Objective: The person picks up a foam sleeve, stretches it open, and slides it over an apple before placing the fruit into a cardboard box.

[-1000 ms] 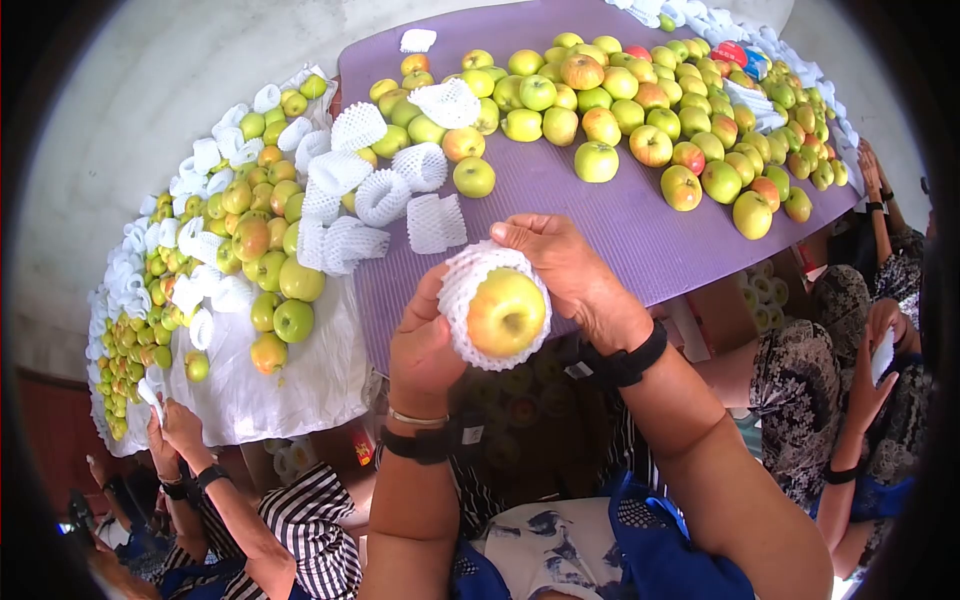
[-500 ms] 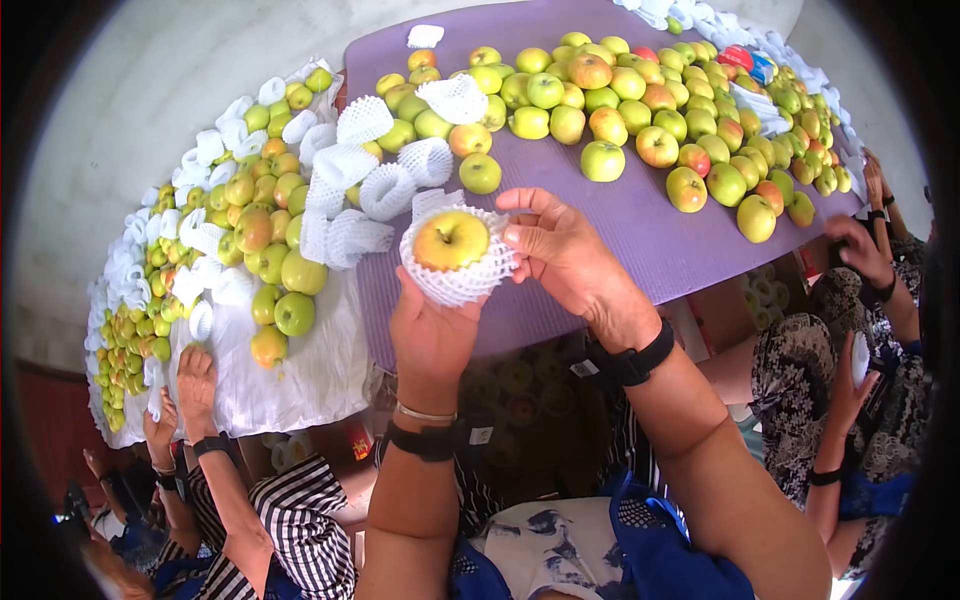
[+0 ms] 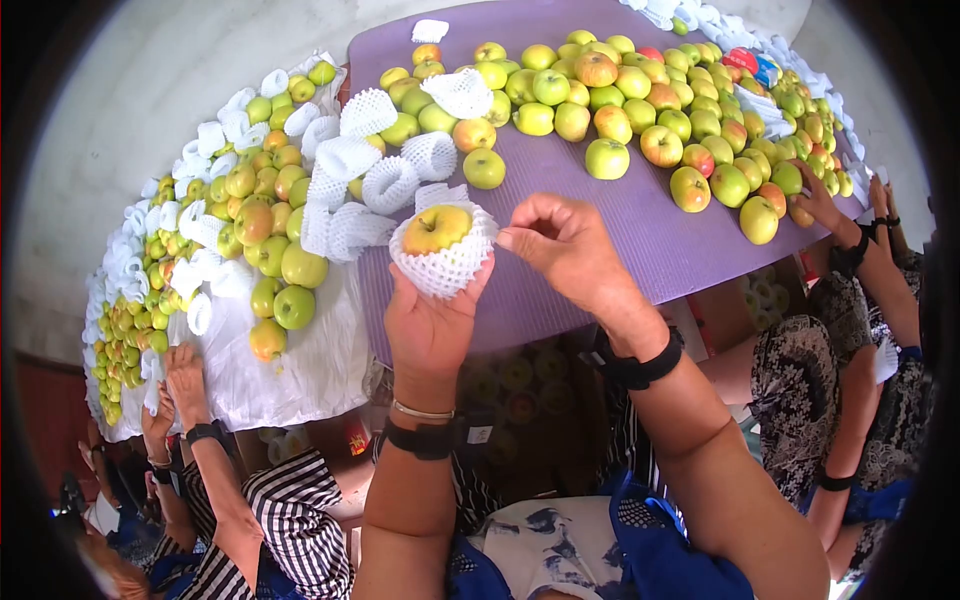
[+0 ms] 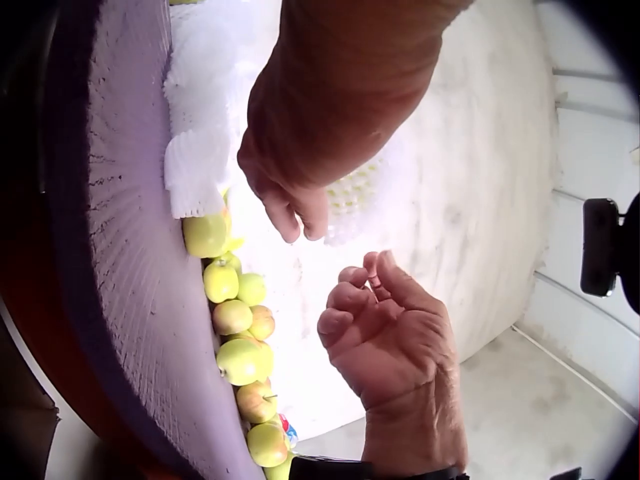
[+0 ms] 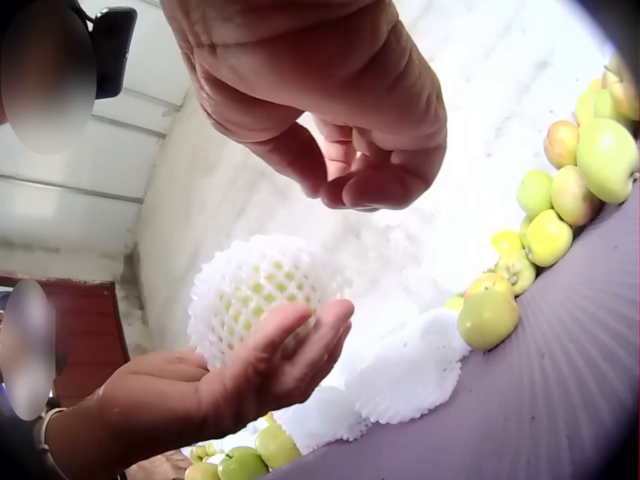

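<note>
A yellow-green apple [image 3: 435, 228] sits stem up in a white foam net sleeve [image 3: 440, 268], its top bare. My left hand [image 3: 432, 325] holds it from below, fingers and thumb curled around the net. Through the mesh, the right wrist view shows the apple's side above the left fingers [image 5: 262, 350]. My right hand [image 3: 572, 255] is beside the net's right edge, its thumb and fingertips drawn together. In the right wrist view those fingertips [image 5: 375, 185] show apart from the net, with nothing visible between them. Behind the apple lie loose foam nets [image 3: 388, 186].
Many apples [image 3: 607, 158] spread over the purple mat [image 3: 600, 240] toward the back and right. More apples [image 3: 294, 307] and nets lie on a white sheet [image 3: 300, 385] at left. Other people's hands [image 3: 820, 200] work at both sides. Below the table edge is a box of wrapped apples [image 3: 520, 405].
The apple has turned from facing me to stem up and shifted left and away, still in my left hand. My right hand has come off the net's side and drawn its fingertips together.
</note>
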`<state>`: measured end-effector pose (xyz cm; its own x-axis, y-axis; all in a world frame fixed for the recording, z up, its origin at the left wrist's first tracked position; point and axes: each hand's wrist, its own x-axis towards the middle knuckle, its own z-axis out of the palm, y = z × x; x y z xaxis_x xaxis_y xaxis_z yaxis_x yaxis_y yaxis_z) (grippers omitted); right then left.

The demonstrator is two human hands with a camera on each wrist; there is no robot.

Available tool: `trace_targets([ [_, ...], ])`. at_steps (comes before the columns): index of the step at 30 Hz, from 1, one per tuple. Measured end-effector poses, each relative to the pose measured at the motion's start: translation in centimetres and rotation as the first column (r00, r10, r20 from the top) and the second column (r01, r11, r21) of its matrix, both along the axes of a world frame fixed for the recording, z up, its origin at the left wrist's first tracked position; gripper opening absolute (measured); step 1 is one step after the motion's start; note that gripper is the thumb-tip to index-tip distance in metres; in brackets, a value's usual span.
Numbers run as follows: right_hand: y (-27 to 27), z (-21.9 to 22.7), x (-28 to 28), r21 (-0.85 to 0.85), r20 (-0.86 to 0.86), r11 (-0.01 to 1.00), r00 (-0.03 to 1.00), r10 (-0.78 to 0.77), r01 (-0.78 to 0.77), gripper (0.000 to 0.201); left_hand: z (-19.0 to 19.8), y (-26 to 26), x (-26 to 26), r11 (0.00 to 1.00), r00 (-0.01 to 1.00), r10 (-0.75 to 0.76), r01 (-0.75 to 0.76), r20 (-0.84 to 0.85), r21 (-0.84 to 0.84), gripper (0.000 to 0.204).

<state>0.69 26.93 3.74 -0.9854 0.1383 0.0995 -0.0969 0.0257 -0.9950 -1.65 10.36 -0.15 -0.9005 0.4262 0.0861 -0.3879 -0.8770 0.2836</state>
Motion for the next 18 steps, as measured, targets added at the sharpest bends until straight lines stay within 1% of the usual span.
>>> trace_targets([
  [1,-0.3,0.6,0.2,-0.046,0.142,0.999,0.989,0.033,-0.026,0.016,-0.1,0.0,0.0,0.998,1.000,-0.009,0.008,0.012,0.057,0.046],
  [2,-0.4,0.9,0.3,-0.095,0.279,0.994,0.958,0.071,-0.046,0.018,-0.2,0.0,0.0,0.998,1.000,-0.008,0.008,-0.003,0.066,0.047],
  [4,-0.5,0.1,0.2,-0.334,0.286,0.940,0.943,0.173,-0.071,0.021,-0.2,0.1,0.0,0.996,0.999,-0.005,0.008,-0.031,0.084,0.048],
  [5,-0.5,-0.4,0.0,-0.446,0.279,0.892,0.934,0.223,-0.080,0.022,-0.1,0.1,0.1,0.999,0.998,0.006,-0.004,-0.067,0.032,0.049],
  [7,-0.4,-1.5,-0.5,-0.553,0.216,0.830,0.950,0.227,-0.073,0.022,0.3,0.4,0.3,0.997,0.990,0.024,-0.034,-0.139,-0.069,0.053],
  [8,-0.2,-1.8,-0.6,-0.604,0.184,0.794,0.957,0.225,-0.070,0.022,0.4,0.4,0.3,0.997,0.988,0.005,-0.017,-0.153,-0.078,0.055],
  [11,0.6,-1.8,-0.9,-0.654,0.175,0.754,0.957,0.231,-0.063,0.019,0.7,0.4,0.5,0.994,0.982,-0.045,0.027,-0.182,-0.103,0.060],
  [13,0.7,-1.2,-0.8,-0.660,0.206,0.751,0.955,0.213,-0.026,0.016,0.9,0.4,0.4,0.992,0.980,-0.066,0.045,-0.187,-0.115,0.062],
  [14,0.8,-1.0,-0.7,-0.662,0.222,0.750,0.953,0.205,-0.007,0.014,1.1,0.4,0.5,0.995,0.983,-0.055,0.038,-0.175,-0.096,0.059],
  [16,0.8,-1.2,-0.7,-0.629,0.213,0.778,0.963,0.166,0.004,0.014,1.4,0.7,0.8,0.998,0.989,-0.032,0.024,-0.147,-0.059,0.054],
  [18,0.9,-1.7,-0.8,-0.619,0.204,0.786,0.966,0.158,0.002,0.014,1.1,1.1,0.9,0.979,0.978,0.028,-0.067,-0.204,-0.190,0.054],
])
